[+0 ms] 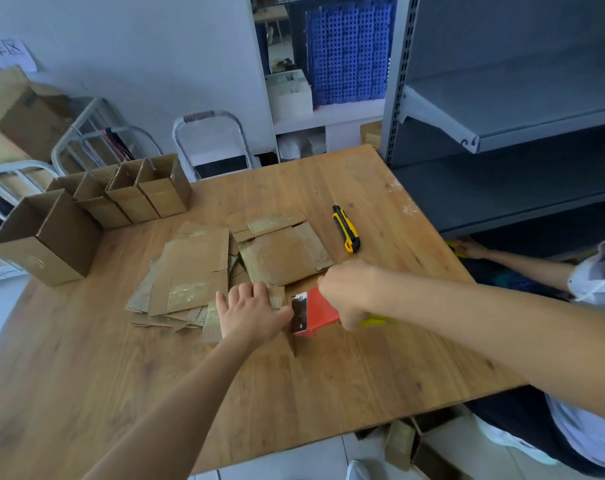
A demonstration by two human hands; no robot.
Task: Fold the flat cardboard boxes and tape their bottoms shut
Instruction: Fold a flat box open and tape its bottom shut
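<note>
A: Now, pressing down with the left hand (251,311), fingers straight and spread, flat on cardboard at the near edge of the flat cardboard pile (190,271).
B: And curling the right hand (349,289) tight round the red tape dispenser (316,311), just beside that left thumb.
A: Touching?
B: Hard to tell; close at the least. Shows a metal blade plate at the front end and a bit of yellow behind the fist.
A: Looking up the wooden table (328,393): finds a second flattened box (283,254) lying behind both hands, old tape on it.
B: Spots a yellow-and-black utility knife (346,228) to its right, apart from the cardboard.
A: Picks out a row of folded boxes (148,192) standing open-topped at the far left corner, with a larger box (48,244) at the near end of the row.
B: Catches another person's arm (522,266) on the right, reaching low beside the grey metal shelf (502,116).
</note>
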